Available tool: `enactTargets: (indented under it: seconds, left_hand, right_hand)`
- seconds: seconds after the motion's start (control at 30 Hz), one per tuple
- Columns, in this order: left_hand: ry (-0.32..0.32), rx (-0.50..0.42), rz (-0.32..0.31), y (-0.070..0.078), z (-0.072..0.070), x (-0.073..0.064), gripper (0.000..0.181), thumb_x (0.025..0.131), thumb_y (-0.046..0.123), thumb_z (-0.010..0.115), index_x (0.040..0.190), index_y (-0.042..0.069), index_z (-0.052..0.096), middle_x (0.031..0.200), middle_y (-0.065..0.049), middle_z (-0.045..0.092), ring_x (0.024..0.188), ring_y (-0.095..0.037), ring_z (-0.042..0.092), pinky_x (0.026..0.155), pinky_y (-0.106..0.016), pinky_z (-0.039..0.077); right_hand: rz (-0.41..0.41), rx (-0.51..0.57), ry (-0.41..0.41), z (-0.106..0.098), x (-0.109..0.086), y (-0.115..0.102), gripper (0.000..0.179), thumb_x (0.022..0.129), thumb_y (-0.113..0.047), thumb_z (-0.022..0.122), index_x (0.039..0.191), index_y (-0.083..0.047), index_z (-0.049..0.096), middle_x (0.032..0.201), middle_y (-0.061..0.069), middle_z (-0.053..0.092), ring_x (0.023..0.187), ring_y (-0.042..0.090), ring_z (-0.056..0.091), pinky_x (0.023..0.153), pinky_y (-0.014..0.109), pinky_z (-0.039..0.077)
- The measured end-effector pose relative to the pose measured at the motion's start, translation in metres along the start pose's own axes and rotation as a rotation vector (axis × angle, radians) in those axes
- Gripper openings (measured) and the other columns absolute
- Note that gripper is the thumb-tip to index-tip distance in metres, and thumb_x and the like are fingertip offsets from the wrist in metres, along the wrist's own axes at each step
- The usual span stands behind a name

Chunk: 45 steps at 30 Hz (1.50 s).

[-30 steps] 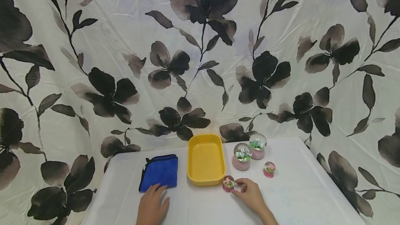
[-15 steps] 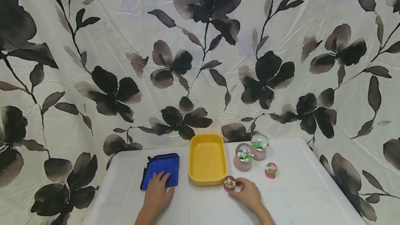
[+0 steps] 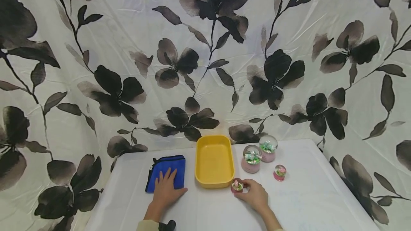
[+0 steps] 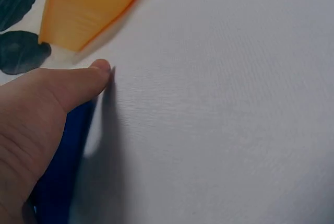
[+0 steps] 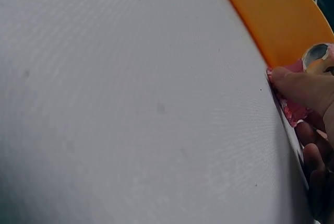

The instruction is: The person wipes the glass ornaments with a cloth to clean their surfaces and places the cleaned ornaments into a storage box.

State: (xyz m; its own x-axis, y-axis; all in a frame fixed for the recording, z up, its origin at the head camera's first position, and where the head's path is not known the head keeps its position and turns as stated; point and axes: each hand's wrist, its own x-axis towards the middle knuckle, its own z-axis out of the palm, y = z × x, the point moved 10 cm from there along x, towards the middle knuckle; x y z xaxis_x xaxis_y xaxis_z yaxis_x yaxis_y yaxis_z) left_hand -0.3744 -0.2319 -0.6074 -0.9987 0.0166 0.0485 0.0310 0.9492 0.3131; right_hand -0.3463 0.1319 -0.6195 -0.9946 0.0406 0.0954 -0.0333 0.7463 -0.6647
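Note:
My left hand (image 3: 166, 190) lies with fingers spread over a blue zip pouch (image 3: 165, 163) with black edging. In the left wrist view the thumb (image 4: 86, 84) reaches out straight past the pouch's edge. My right hand (image 3: 255, 195) pinches a small snow globe (image 3: 237, 185) with a pink base between thumb and fingers. This globe sits close by the near right corner of a yellow tray (image 3: 214, 161). The right wrist view shows the thumb (image 5: 302, 88) pressed against its pink base (image 5: 295, 110), with part of the globe cut off by the frame.
Two larger snow globes, one nearer (image 3: 252, 159) and one farther back (image 3: 268, 149), stand right of the tray on pale pink bases. Another small snow globe (image 3: 280, 173) stands farther right. A white cloth covers the table (image 3: 305, 202); a floral sheet (image 3: 205, 63) hangs behind.
My left hand has slid forward and farther onto the pouch, its fingers spreading and thumb stretching out. The right hand's fingers have closed in around the small snow globe, which has barely moved.

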Motion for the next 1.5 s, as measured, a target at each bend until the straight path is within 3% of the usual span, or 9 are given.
enactTargets:
  seconds: [0.23, 0.33, 0.7, 0.9, 1.1, 1.3, 1.5]
  left_hand:
    - [0.071, -0.102, 0.025, 0.0, 0.0, 0.004, 0.085, 0.071, 0.057, 0.079, 0.142, 0.02, 0.051, 0.151, -0.03, 0.028, 0.133, -0.064, 0.004, 0.099, -0.076, 0.0]
    - [0.06, -0.098, 0.03, 0.002, 0.004, 0.006, 0.076, 0.074, 0.049, 0.079, 0.141, 0.023, 0.053, 0.151, -0.03, 0.026, 0.132, -0.066, 0.002, 0.098, -0.077, -0.001]
    - [0.041, -0.055, 0.045, 0.005, 0.002, 0.01, 0.065, 0.083, 0.035, 0.076, 0.142, 0.02, 0.052, 0.151, -0.031, 0.025, 0.131, -0.067, 0.002, 0.094, -0.08, 0.0]
    - [0.073, -0.173, 0.03, 0.003, 0.003, 0.009, 0.054, 0.093, 0.043, 0.061, 0.142, 0.021, 0.052, 0.152, -0.029, 0.025, 0.134, -0.063, -0.002, 0.097, -0.077, -0.007]
    - [0.097, -0.384, 0.014, -0.001, -0.006, 0.009, 0.053, 0.099, 0.046, 0.05, 0.144, 0.019, 0.048, 0.151, -0.026, 0.029, 0.136, -0.06, -0.003, 0.099, -0.074, -0.01]
    - [0.148, -0.518, 0.04, 0.002, -0.023, 0.003, 0.054, 0.101, 0.044, 0.046, 0.147, 0.016, 0.044, 0.149, -0.025, 0.034, 0.134, -0.063, 0.005, 0.098, -0.076, -0.004]
    - [0.171, -0.64, 0.014, 0.0, -0.041, -0.006, 0.056, 0.103, 0.043, 0.043, 0.152, 0.018, 0.035, 0.151, -0.019, 0.034, 0.137, -0.05, 0.023, 0.106, -0.066, 0.015]
  right_hand:
    - [-0.045, 0.017, 0.005, 0.001, 0.003, -0.007, 0.06, 0.06, -0.046, 0.088, 0.109, -0.015, 0.071, 0.085, -0.008, 0.062, 0.074, 0.011, 0.054, 0.064, 0.036, 0.045]
    - [-0.041, -0.006, 0.009, 0.0, 0.003, -0.005, 0.06, 0.059, -0.047, 0.089, 0.108, -0.015, 0.071, 0.083, -0.009, 0.06, 0.072, 0.01, 0.052, 0.062, 0.035, 0.043]
    - [-0.032, 0.014, 0.008, 0.0, 0.007, -0.002, 0.06, 0.06, -0.05, 0.088, 0.108, -0.016, 0.072, 0.08, -0.011, 0.057, 0.07, 0.009, 0.049, 0.06, 0.033, 0.041]
    - [-0.01, 0.036, 0.046, -0.002, 0.006, 0.002, 0.055, 0.059, -0.049, 0.089, 0.102, -0.019, 0.072, 0.081, -0.011, 0.058, 0.069, 0.009, 0.049, 0.059, 0.031, 0.039]
    - [0.032, 0.226, 0.072, -0.009, 0.005, 0.011, 0.043, 0.062, -0.037, 0.091, 0.089, -0.018, 0.063, 0.082, -0.007, 0.063, 0.071, 0.012, 0.053, 0.061, 0.031, 0.041]
    - [0.06, 0.469, 0.064, -0.008, 0.002, 0.019, 0.042, 0.066, -0.021, 0.091, 0.092, -0.01, 0.059, 0.088, 0.002, 0.061, 0.068, 0.013, 0.054, 0.056, 0.023, 0.046]
    - [0.063, 0.71, 0.046, -0.013, -0.01, 0.007, 0.039, 0.066, -0.005, 0.088, 0.091, -0.003, 0.058, 0.088, 0.008, 0.06, 0.075, 0.017, 0.056, 0.062, 0.023, 0.05]
